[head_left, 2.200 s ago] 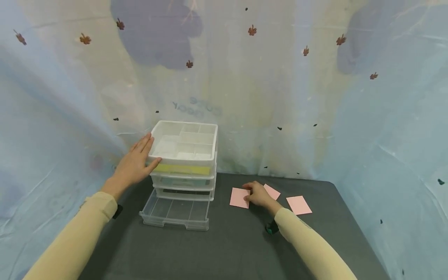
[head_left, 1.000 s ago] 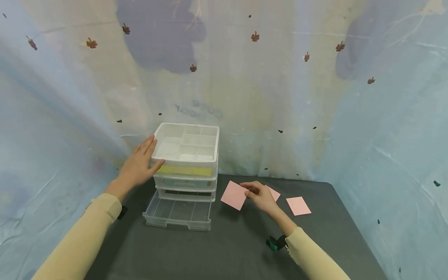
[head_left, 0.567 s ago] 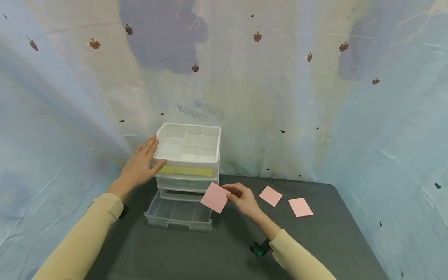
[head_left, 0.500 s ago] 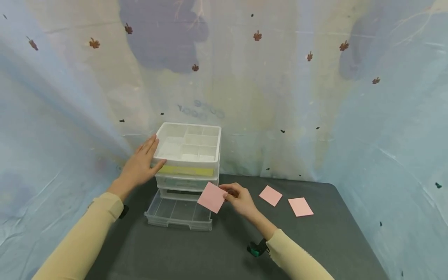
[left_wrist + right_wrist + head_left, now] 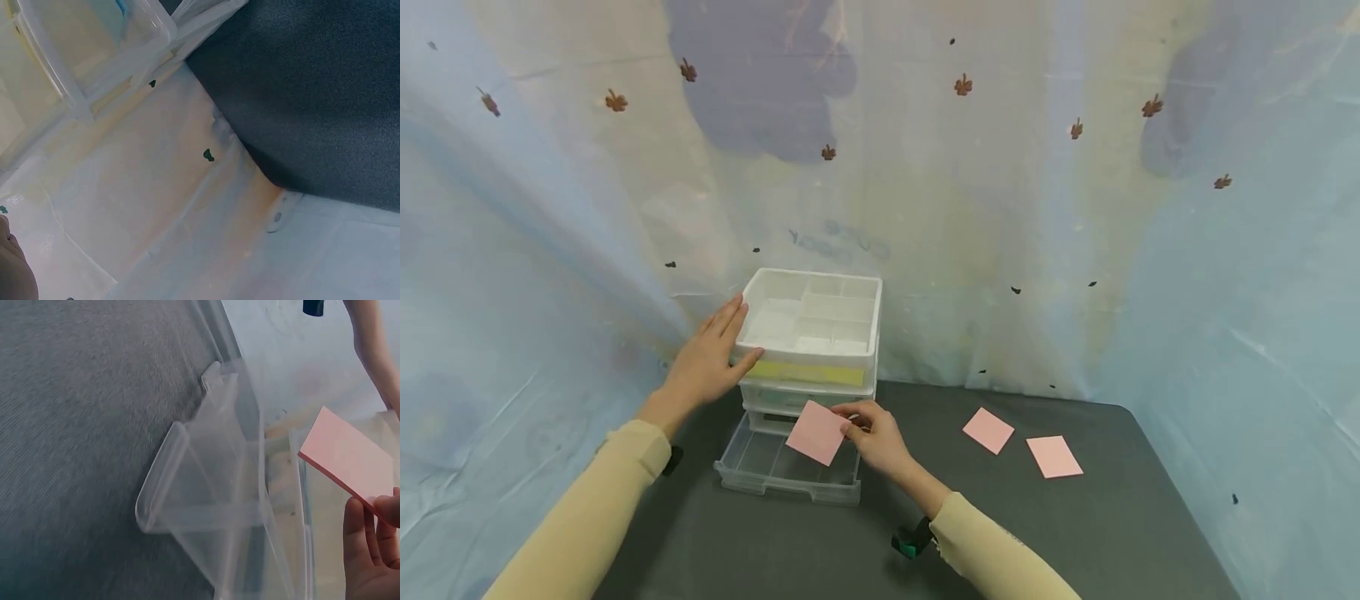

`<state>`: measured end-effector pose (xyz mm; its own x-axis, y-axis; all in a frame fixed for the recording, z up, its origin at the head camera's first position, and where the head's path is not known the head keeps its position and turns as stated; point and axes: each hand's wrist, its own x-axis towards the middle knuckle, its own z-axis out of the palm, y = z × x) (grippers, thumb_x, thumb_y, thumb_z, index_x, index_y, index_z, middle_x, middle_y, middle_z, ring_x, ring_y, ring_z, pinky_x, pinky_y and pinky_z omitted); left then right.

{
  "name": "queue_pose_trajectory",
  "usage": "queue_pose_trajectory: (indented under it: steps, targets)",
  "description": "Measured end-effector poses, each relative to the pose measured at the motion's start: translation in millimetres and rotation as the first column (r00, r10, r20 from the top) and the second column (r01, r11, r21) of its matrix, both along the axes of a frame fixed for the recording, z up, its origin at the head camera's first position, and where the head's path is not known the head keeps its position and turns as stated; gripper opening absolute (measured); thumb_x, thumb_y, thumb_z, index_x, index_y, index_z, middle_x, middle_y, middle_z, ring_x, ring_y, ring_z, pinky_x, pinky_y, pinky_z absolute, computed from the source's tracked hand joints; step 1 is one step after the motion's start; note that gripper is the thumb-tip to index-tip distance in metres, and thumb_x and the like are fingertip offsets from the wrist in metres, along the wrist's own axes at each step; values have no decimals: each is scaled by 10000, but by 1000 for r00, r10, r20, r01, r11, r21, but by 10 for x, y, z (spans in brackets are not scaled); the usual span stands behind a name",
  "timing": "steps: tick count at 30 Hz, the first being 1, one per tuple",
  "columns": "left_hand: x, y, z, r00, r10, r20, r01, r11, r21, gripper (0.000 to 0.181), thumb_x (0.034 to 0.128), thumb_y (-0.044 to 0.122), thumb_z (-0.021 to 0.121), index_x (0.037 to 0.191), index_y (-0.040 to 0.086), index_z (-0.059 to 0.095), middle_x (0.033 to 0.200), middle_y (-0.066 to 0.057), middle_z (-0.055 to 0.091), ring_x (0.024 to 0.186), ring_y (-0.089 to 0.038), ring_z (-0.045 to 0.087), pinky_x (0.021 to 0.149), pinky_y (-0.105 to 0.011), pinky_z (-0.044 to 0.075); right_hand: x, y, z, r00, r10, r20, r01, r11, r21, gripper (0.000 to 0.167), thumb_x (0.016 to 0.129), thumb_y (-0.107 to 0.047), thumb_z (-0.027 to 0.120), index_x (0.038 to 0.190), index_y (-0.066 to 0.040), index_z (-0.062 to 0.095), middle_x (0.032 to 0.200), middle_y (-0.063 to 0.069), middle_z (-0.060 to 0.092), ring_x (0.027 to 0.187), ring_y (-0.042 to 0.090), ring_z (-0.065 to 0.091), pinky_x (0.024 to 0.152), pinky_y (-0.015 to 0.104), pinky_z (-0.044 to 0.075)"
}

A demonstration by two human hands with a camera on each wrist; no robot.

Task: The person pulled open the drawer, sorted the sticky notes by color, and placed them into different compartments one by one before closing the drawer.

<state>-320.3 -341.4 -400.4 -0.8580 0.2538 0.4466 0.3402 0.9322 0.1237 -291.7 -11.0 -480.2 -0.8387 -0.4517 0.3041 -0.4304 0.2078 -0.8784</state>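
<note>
In the head view my right hand [image 5: 880, 437] pinches a pink square pad [image 5: 817, 433] by its right corner, above the pulled-out clear bottom drawer [image 5: 790, 485]. The right wrist view shows the pad [image 5: 350, 459] between thumb and fingers, tilted, with the drawer [image 5: 206, 487] beside it. My left hand [image 5: 703, 362] rests against the left side of the white drawer unit [image 5: 801, 353], fingers straight and thumb at its front edge. Only part of the left hand [image 5: 15, 269] shows in the left wrist view.
Two more pink pads [image 5: 988, 430] [image 5: 1055, 457] lie apart on the dark table [image 5: 1000, 525], right of the unit. Yellow contents [image 5: 805, 372] show inside an upper drawer. The unit's top is a divided tray. A patterned curtain [image 5: 925, 200] hangs behind and at both sides.
My right hand has picked the pink pad up off the table and carried it left, over the bottom drawer. The left hand stays against the unit. The view has shifted slightly.
</note>
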Motion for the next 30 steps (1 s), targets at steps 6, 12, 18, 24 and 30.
queue_pose_trajectory:
  steps: [6, 12, 18, 24, 30]
  targets:
    - [32, -5, -31, 1000, 1, 1, -1, 1000, -2, 875, 1070, 531, 511, 1671, 25, 127, 1749, -137, 64, 1578, -398, 168, 1281, -575, 167, 19, -251, -101, 1000, 7, -8, -7, 1000, 30, 282, 1024, -28, 645, 1267, -123, 752, 1128, 78, 647, 991, 254, 727, 779, 245, 595]
    - [38, 25, -38, 1000, 2, 1, -2, 1000, 10, 876, 1061, 524, 535, 1667, 18, 155, 1750, -127, 72, 1579, -388, 172, 1289, -559, 157, -11, -468, -181, 999, 37, 19, -38, 999, 32, 272, 1024, -39, 654, 1265, -117, 753, 1097, 75, 633, 927, 188, 722, 734, 218, 595]
    - [21, 23, -23, 1000, 17, 4, -17, 1000, 13, 877, 1059, 505, 550, 1673, 36, 136, 1751, -121, 71, 1582, -380, 168, 1285, -565, 165, -73, -642, -226, 998, 44, 39, -46, 997, 59, 268, 1018, -47, 666, 1248, -143, 766, 1088, 39, 648, 880, 87, 680, 681, 210, 572]
    - [30, 20, -41, 1000, 7, -10, -7, 1000, 19, 869, 1062, 512, 542, 1667, 20, 158, 1747, -136, 91, 1563, -412, 208, 1264, -595, 206, -106, -743, -300, 997, 71, 36, -75, 992, 105, 248, 1015, -49, 672, 1220, -140, 778, 1101, 42, 670, 868, 75, 670, 667, 206, 561]
    - [25, 37, -42, 1000, 16, -14, -16, 1000, 7, 863, 1068, 512, 528, 1670, 28, 144, 1747, -135, 87, 1564, -407, 208, 1270, -582, 204, -117, -820, -353, 994, 95, 46, -101, 987, 122, 245, 1022, -43, 659, 1220, -124, 777, 1152, 65, 684, 842, 56, 664, 650, 201, 550]
